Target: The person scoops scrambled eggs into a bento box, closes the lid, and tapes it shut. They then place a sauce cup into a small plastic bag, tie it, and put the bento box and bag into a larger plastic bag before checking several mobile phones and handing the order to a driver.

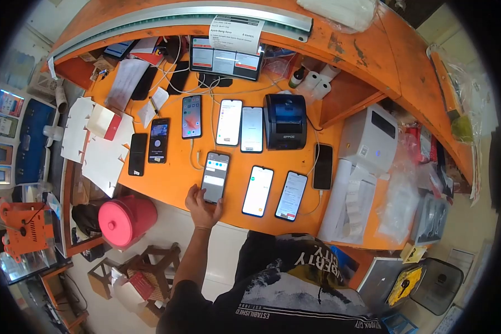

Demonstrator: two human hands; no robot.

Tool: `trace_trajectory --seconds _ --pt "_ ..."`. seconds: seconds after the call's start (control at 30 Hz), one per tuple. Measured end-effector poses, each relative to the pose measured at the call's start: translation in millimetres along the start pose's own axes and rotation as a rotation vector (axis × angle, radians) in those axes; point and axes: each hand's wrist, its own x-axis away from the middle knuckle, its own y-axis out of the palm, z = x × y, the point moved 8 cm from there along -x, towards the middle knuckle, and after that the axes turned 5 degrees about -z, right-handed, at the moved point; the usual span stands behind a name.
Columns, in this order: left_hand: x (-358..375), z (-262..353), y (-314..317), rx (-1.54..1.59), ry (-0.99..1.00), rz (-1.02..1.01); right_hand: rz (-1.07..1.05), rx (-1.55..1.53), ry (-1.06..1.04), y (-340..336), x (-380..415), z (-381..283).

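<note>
My left hand (pixel 204 208) is at the lower end of a phone (pixel 214 177) with a grey screen, which lies on the orange desk (pixel 167 192). The thumb is at the phone's right edge and the fingers are at its lower left, apart from the thumb. My right hand is out of view. To the right lie two lit phones, one with a white screen (pixel 258 190) and one showing a list (pixel 291 195). Farther back are a phone with a reddish wallpaper (pixel 192 117) and two white-screened phones (pixel 229 122) (pixel 252 129) beside a black printer (pixel 285 121).
A dark phone (pixel 137 154) and a lit phone (pixel 158 140) lie at the left. Behind stands a tablet (pixel 226 58) amid cables. A white printer (pixel 368 139) and plastic bags (pixel 398 200) are at the right. A pink bucket (pixel 119 221) stands left of the desk.
</note>
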Motion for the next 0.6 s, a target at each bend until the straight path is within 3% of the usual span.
trace_trajectory --seconds 0.17,0.27,0.4,0.47,0.6 --pt "-28 -26 -6 0.232 -0.204 0.099 -0.104 -0.096 0.005 4 -22 5" --pt "-79 -33 -12 0.306 -0.222 0.206 -0.136 -0.113 0.006 2 -35 4" --pt "-175 -17 -4 0.186 -0.033 0.248 -0.198 -0.131 0.098 -1 -40 -8" --pt "-220 -24 14 0.253 -0.094 0.269 -0.233 -0.130 0.111 -1 -52 4" --pt "-300 -19 44 -0.051 -0.067 0.270 -0.302 -0.069 0.144 -5 -58 7"
